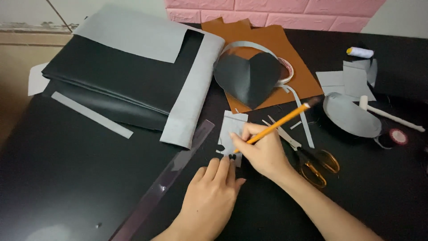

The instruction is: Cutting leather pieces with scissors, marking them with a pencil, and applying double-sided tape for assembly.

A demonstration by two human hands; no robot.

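The right hand [263, 151] pinched a yellow wooden pencil [278, 122] over a small grey cut leather piece [232, 129] beside the clear plastic ruler [178, 172], the left hand [209, 196] pressing it flat with fingers together, so marking seemed underway and cutting undone.

right hand [263, 149] holds a yellow pencil [278, 122] on a small grey piece [232, 127]; left hand [209, 196] presses just below the piece; scissors [307, 156] right of it.
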